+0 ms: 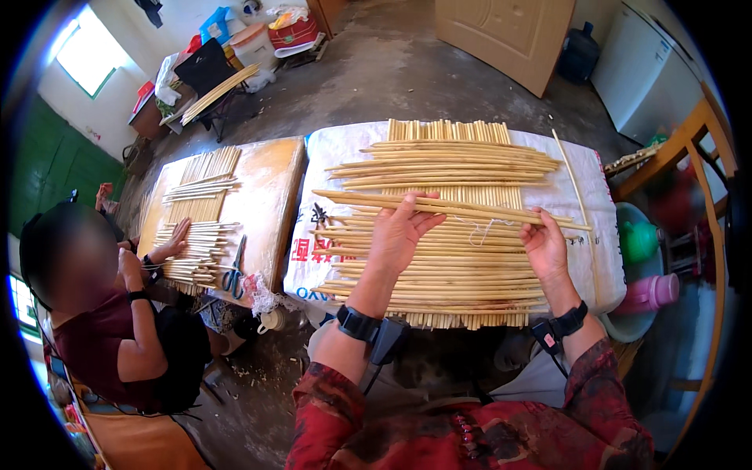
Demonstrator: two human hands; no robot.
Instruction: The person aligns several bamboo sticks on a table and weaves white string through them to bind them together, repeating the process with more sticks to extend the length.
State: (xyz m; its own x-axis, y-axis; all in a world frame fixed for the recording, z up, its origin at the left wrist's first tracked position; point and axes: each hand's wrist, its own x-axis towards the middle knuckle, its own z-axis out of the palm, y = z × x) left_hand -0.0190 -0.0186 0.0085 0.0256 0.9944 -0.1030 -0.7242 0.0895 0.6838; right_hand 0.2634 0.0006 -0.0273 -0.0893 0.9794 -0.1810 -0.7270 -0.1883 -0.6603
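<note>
The left grip (pixel 401 233) pinches a few long straw-coloured stalks (pixel 478 209) between thumb and fingers; the right grip (pixel 546 244) holds near their right end. They lie over stalk rows (pixel 439 270) on the worktop (pixel 345 145). Uneven lifting could fan them; the white thread (pixel 484 229), seemingly slack, might snag.

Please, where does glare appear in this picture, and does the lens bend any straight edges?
In the head view, the upper-left window is nearly washed out white; in that view, the white fridge looks bowed near the upper-right rim, while the held sticks look fairly sharp.
</note>
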